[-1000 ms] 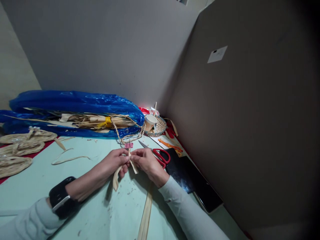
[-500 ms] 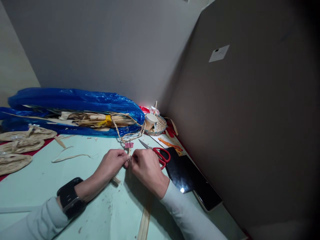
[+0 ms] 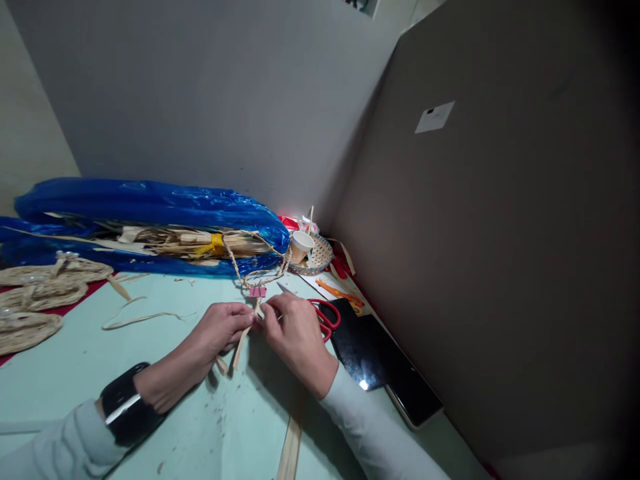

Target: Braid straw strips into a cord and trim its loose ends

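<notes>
Fingers of your left hand [image 3: 217, 330] pinch pale fibre strips [image 3: 241, 349], pink clip [image 3: 257, 292] just beyond them, your right hand [image 3: 300, 340] alongside, grip unclear; strips probably light, pliable, split-prone, best held flat near the clip.

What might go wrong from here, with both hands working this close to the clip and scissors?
The right hand is right beside the scissors, so a sideways move could knock them or brush the blades.
The pale strips hang loose below the left hand and might slip or twist if its fingers ease.
A hard pull could drag the strand out of the pink clip; its grip is hard to judge.
</notes>
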The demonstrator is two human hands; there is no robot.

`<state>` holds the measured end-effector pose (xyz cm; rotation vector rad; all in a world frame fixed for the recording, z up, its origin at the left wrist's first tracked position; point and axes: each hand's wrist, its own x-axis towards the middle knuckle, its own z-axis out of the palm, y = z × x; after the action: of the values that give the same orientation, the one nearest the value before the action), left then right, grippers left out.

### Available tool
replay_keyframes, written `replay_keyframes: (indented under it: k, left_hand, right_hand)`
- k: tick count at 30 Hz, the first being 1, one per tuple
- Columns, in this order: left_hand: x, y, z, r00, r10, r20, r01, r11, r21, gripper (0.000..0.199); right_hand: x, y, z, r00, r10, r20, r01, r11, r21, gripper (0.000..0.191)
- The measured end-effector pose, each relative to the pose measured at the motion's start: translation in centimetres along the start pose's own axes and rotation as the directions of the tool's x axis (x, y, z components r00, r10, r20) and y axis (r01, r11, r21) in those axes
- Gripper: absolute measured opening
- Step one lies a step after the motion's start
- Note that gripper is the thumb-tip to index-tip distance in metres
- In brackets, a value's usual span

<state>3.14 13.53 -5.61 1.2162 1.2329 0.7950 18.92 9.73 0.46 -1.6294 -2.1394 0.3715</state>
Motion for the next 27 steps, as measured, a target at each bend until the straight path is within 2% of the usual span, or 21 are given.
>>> replay_keyframes:
  k: [4, 9, 19, 27]
  left_hand:
    - [0.0, 0.4, -0.1, 0.997, -0.058, 0.054, 0.056, 0.998, 0.032, 0.031]
    - [-0.3, 0.9, 0.0, 0.994, -0.065, 0.086, 0.055, 0.993, 0.105, 0.029]
    - [-0.4, 1.2, -0.2, 0.995, -0.011, 0.096, -0.018, 0.954, 0.298, 0.027]
    - [0.0, 1.2, 0.1, 0.998, -0.011, 0.058, -0.006, 0.955, 0.296, 0.028]
  right_hand:
    - [0.9, 1.0, 0.5, 0.995, 0.032, 0.097, -0.044, 0.991, 0.13, 0.022]
    - [1.4, 1.4, 1.4, 0.979, 0.042, 0.2, -0.088, 0.97, 0.226, 0.025]
    - [1.0, 1.7, 1.1, 0.984, 0.079, 0.157, -0.119, 0.956, 0.267, 0.022]
    - [1.2, 2.1, 0.9, 0.976, 0.088, 0.198, -0.138, 0.957, 0.255, 0.023]
